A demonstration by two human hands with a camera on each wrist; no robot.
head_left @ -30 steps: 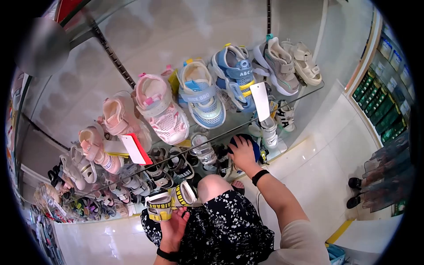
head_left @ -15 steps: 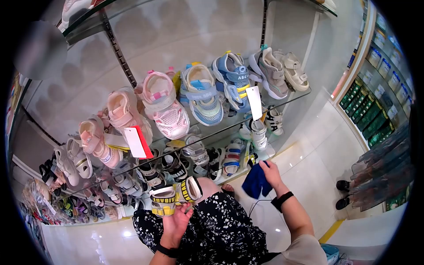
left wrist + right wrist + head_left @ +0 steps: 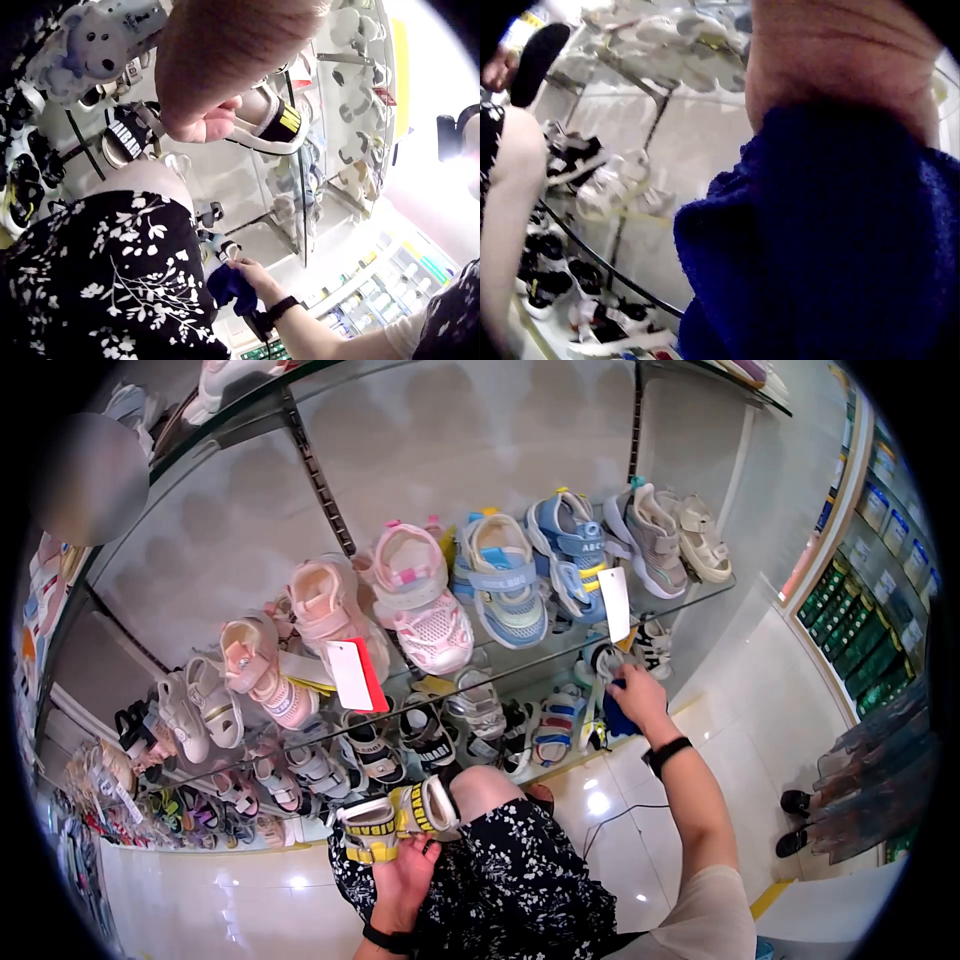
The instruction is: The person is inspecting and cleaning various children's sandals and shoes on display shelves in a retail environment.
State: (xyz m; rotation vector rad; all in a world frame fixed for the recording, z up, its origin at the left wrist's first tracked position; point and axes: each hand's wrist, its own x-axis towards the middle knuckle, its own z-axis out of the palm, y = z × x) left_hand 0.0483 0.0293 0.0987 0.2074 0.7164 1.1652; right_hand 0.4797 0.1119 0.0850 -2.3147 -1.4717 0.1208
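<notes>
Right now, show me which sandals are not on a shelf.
The yellow-and-black pair, held up by the left hand; the other sandals behind stand shelved.

Clear glass shelf (image 3: 712,588): bright, even light out to its right front corner.
Pale grey wall panel (image 3: 480,440): soft, faint shadows above shelf's back edge.
Glossy white tiled floor (image 3: 600,805): small hard glare spots, light from above.
Head view: fisheye bend, black corners; round grey blur upper left.
Left wrist view: upper right burnt white.
Right wrist view: dimmer; dark blue fleecy cloth (image 3: 840,247) loses detail mid-surface, black-and-white shoes (image 3: 544,289) out of focus.
</notes>
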